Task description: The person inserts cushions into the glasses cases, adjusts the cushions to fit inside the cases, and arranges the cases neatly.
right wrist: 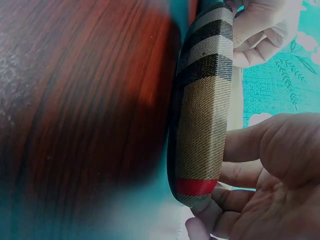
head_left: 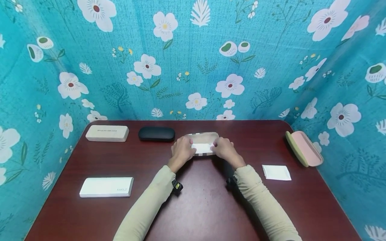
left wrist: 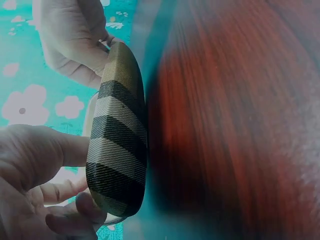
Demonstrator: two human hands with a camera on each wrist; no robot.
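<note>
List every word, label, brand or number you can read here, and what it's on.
"KA…": near the right end of the white case; the remaining letters are too blurred to read surely.
"…CHINA": probably the last word on the beige case; the words before it are too small and blurred.
No lettering can be made out on the checked case or the black case.

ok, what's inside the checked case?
A white, cloth-like piece lies in the open checked case. The left hand and right hand hide parts of its ends; anything under the white piece can't be seen.
</note>
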